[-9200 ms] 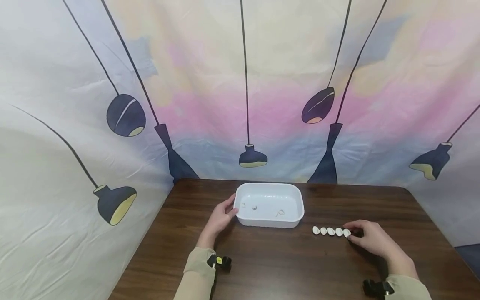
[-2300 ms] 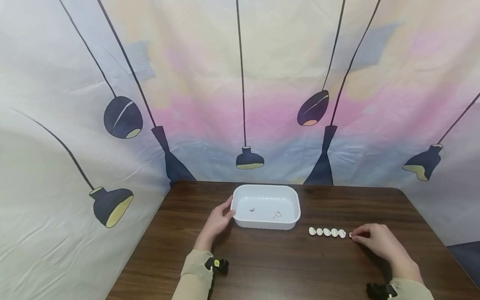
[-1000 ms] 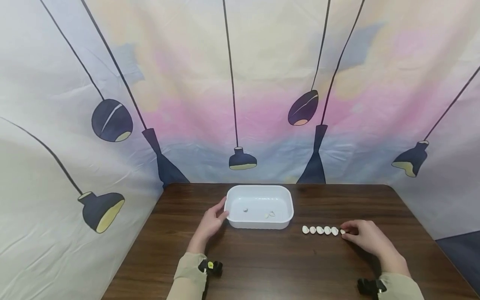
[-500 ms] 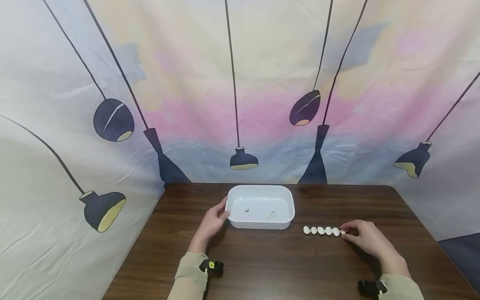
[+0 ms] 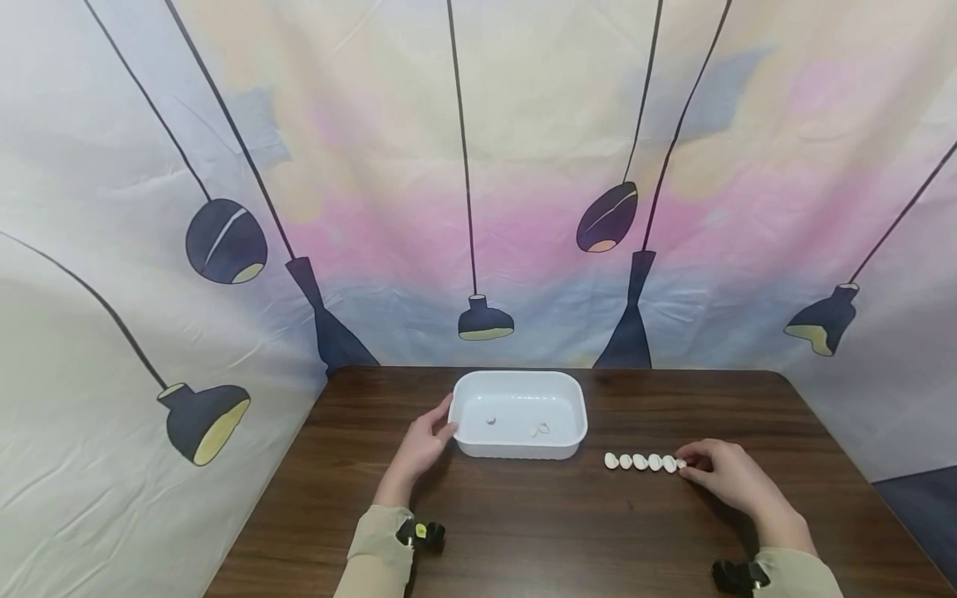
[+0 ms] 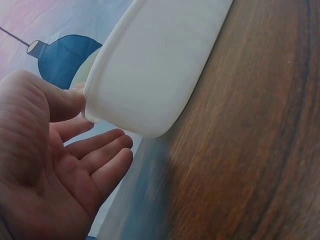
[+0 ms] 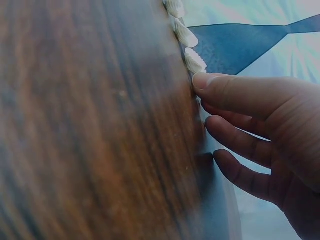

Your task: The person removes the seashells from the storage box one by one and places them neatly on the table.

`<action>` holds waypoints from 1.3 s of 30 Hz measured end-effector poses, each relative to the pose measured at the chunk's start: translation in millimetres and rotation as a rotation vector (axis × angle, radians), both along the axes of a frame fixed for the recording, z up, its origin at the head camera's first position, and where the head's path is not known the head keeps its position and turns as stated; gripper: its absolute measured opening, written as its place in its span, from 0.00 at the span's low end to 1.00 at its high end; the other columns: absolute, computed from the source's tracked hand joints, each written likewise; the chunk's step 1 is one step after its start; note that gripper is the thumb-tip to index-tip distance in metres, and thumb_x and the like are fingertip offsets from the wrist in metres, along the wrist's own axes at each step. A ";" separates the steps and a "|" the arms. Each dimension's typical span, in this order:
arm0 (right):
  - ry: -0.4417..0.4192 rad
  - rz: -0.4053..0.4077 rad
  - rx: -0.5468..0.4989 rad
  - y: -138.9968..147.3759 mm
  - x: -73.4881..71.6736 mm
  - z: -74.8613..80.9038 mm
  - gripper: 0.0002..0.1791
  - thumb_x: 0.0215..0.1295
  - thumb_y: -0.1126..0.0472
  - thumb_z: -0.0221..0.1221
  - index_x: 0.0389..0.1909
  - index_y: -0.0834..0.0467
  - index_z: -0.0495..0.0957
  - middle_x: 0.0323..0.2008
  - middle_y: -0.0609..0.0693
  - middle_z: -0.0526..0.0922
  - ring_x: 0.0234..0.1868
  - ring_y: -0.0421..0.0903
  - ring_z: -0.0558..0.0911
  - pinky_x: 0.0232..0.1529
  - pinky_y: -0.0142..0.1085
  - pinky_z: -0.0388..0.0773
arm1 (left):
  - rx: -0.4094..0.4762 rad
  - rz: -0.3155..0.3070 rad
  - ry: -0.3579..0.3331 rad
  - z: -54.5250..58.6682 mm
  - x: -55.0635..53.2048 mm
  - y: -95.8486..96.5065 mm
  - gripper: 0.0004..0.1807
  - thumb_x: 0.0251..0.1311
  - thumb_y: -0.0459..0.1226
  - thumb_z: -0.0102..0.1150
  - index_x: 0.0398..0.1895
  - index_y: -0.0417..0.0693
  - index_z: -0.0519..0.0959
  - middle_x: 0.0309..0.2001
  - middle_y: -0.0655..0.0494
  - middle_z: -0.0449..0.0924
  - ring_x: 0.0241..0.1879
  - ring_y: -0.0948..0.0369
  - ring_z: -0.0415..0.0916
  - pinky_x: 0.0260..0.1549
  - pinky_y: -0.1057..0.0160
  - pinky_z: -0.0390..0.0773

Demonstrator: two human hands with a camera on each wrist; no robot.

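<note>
1. Head view: your left hand [image 5: 419, 447] pinches the rim of one smooth, rounded tray [image 5: 516, 449]; three small pieces [image 5: 491, 420] lie inside, right of its fingers.
2. Your right hand [image 5: 736, 480] pinches one small shell [image 5: 681, 464].
3. Five ribbed white shells [image 5: 640, 462] line up left of those fingertips.

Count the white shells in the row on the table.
6, left to right in the head view: first shell, second shell, third shell, fourth shell, fifth shell, then sixth shell pinched by the right hand, partly covered. More could hide behind the hand.
</note>
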State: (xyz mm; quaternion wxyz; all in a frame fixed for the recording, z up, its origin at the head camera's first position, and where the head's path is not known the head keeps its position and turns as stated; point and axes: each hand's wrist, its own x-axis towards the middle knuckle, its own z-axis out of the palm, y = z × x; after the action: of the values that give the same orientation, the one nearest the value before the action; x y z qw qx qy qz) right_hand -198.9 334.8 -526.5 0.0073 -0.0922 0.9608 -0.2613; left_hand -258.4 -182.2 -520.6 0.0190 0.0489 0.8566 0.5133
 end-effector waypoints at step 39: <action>-0.007 -0.020 0.000 -0.1 -0.8 0.0 0.10 0.67 0.61 0.73 0.47 0.58 0.89 0.38 0.44 0.87 0.36 0.41 0.82 0.38 0.44 0.83 | -0.012 0.007 -0.007 -1.0 0.9 0.2 0.33 0.79 0.38 0.56 0.84 0.49 0.64 0.81 0.49 0.63 0.80 0.44 0.60 0.77 0.38 0.60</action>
State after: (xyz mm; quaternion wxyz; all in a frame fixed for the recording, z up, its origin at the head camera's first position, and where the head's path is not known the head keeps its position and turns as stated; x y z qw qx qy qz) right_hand -199.8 334.7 -526.4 0.0081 -0.0816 0.9617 -0.2615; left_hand -257.5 -182.0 -521.7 0.0205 0.0440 0.8597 0.5084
